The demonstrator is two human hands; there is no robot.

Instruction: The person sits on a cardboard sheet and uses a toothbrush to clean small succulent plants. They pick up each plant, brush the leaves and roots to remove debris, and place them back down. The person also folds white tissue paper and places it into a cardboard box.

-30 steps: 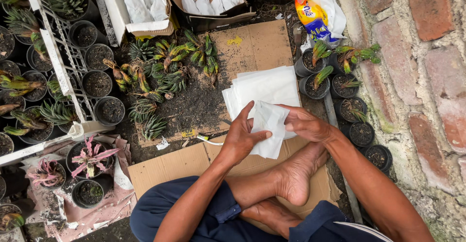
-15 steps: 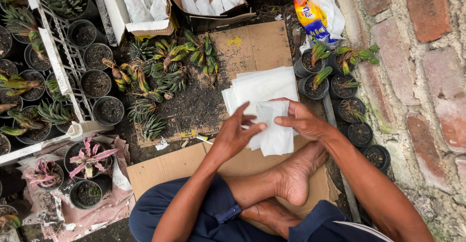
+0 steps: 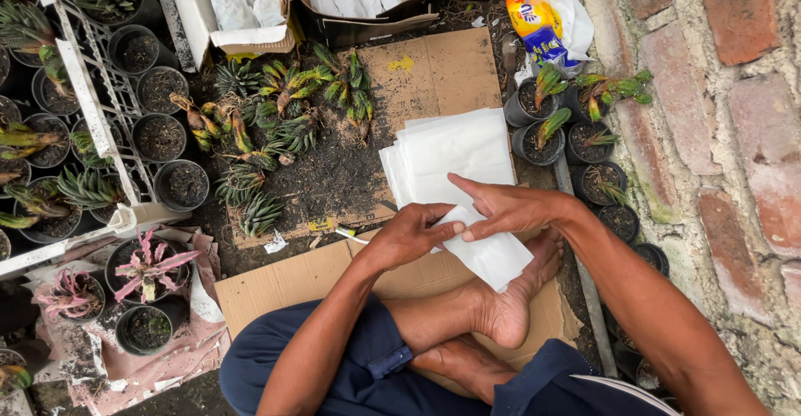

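Both hands, left point(image 3: 406, 236) and right point(image 3: 506, 207), are pinching 1 white sheet point(image 3: 492, 253), its long axis trailing toward 5 o'clock; the stack point(image 3: 450, 149) is lying at 12.

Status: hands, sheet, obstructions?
Left hand and right hand both pinching white sheet. Sheet hangs over foot. Paper stack just behind; nothing blocking.

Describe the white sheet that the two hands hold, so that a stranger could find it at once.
Start at the brown cardboard on the ground before the seated person. At its near edge lies a stack of white sheets. The held sheet is just below it, pinched between the left hand and right hand, hanging over a bare foot.
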